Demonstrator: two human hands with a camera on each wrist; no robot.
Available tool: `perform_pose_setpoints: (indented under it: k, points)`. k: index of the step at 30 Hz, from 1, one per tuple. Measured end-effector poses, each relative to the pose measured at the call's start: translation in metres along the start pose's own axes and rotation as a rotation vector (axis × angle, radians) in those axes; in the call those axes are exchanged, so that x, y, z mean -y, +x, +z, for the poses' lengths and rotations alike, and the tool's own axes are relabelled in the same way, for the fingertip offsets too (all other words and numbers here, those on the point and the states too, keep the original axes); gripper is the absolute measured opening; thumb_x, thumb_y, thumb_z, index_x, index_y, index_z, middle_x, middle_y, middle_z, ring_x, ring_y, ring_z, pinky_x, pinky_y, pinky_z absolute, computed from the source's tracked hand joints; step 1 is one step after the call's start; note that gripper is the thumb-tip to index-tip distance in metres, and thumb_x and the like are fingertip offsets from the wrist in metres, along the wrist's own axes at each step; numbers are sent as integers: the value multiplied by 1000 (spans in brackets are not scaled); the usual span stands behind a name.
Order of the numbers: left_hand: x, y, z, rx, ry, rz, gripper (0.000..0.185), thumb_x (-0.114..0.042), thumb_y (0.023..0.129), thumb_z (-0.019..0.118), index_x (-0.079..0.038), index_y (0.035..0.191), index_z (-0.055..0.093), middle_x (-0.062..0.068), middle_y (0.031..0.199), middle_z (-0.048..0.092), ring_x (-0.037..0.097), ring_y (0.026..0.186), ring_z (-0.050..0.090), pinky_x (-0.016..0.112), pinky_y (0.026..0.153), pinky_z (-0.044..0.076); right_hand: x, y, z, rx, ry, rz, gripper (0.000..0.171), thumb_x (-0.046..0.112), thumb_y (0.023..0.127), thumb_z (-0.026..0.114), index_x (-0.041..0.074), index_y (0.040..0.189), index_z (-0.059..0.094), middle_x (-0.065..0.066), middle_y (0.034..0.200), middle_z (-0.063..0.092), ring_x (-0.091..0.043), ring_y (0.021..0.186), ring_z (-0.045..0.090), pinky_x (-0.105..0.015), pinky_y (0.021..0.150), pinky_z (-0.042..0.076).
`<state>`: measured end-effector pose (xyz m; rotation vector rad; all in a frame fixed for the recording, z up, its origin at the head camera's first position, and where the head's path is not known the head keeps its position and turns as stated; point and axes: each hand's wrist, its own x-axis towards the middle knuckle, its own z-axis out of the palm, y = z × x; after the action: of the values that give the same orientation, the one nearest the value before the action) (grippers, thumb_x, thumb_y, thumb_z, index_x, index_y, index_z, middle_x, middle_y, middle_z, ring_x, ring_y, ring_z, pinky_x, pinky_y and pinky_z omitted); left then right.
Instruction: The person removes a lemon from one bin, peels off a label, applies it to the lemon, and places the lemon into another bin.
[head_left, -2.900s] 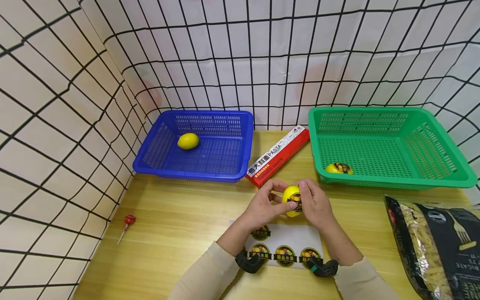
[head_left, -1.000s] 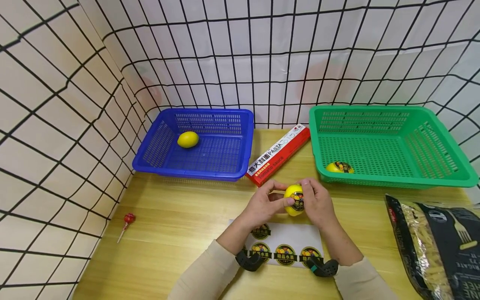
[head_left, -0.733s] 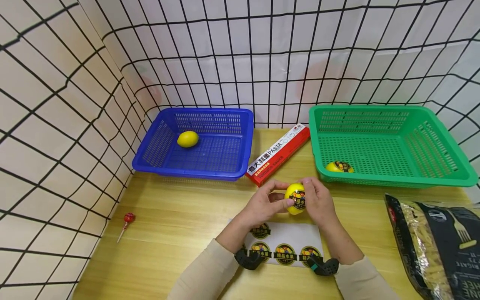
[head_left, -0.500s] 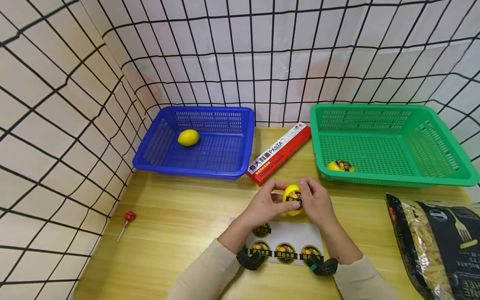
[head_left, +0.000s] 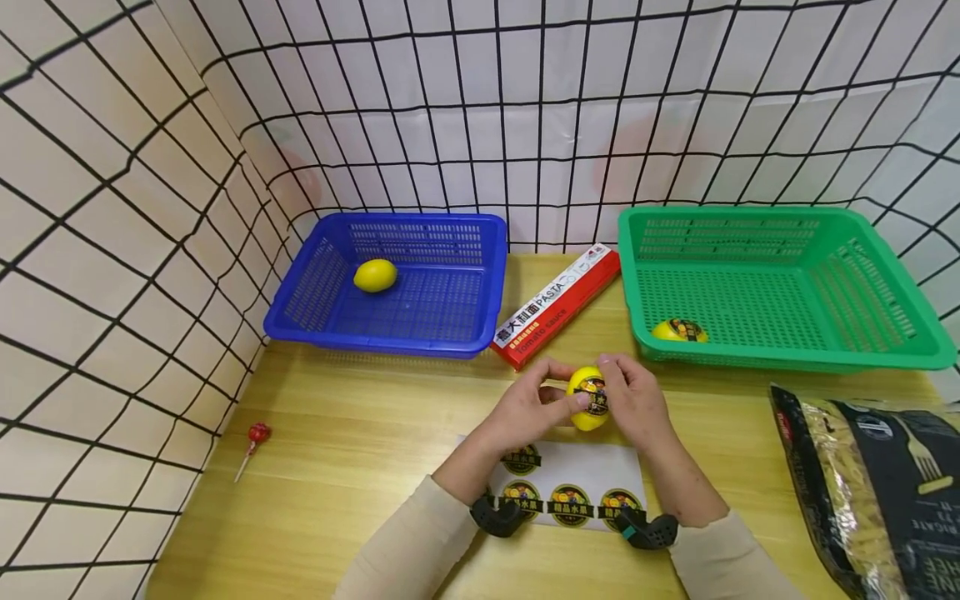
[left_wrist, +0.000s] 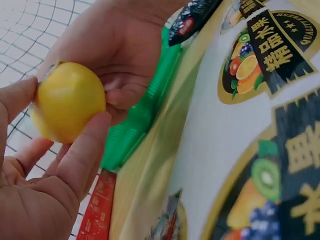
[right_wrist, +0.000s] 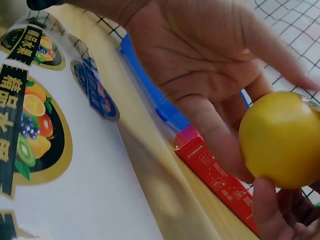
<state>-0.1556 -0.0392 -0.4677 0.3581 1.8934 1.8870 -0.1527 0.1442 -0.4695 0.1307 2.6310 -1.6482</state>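
Note:
In the head view my left hand pinches a yellow lemon between thumb and fingers, above the table. A round black-and-gold fruit sticker lies on the side facing me, with my left thumb at its edge. My right hand grips the lemon's right side, its thumb along the sticker. Both wrist views show the bare yellow side of the lemon between the two hands. Below the hands lies a white sheet of stickers, partly covered by the left forearm.
A blue basket with a plain lemon stands back left. The green basket at right holds a stickered lemon. Between them lies a red pasta box. A lollipop lies left, a pasta bag right.
Both hands stay on the lemon in nearly the same place. The left thumb, farther across the sticker half a second ago, has drawn back left, and the lemon has turned slightly.

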Motion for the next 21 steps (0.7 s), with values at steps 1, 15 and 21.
perform_pose_setpoints:
  k: [1, 15, 21]
  points:
    - [0, 0, -1, 2, -34, -6, 39, -11, 95, 72, -4, 128, 52, 13, 129, 59, 17, 101, 72, 37, 81, 64, 0, 0, 0, 19, 7, -22, 48, 46, 108, 42, 4, 114, 64, -17, 105, 62, -18, 89, 54, -24, 76, 48]
    - [-5, 0, -19, 100, -100, 15, 40, -4, 98, 64, 4, 136, 55, 26, 129, 61, 11, 93, 72, 36, 79, 64, -5, -3, -6, 394, 290, -124, 51, 5, 89, 78, -1, 127, 46, -19, 112, 59, -14, 85, 69, -34, 66, 63]
    - [-5, 0, -20, 100, -102, 10, 41, -3, 97, 65, 4, 136, 55, 25, 127, 62, 11, 93, 71, 35, 79, 64, -5, -2, -8, 380, 193, -234, 55, 6, 82, 85, 1, 124, 50, -22, 116, 60, -15, 90, 65, -28, 71, 60]
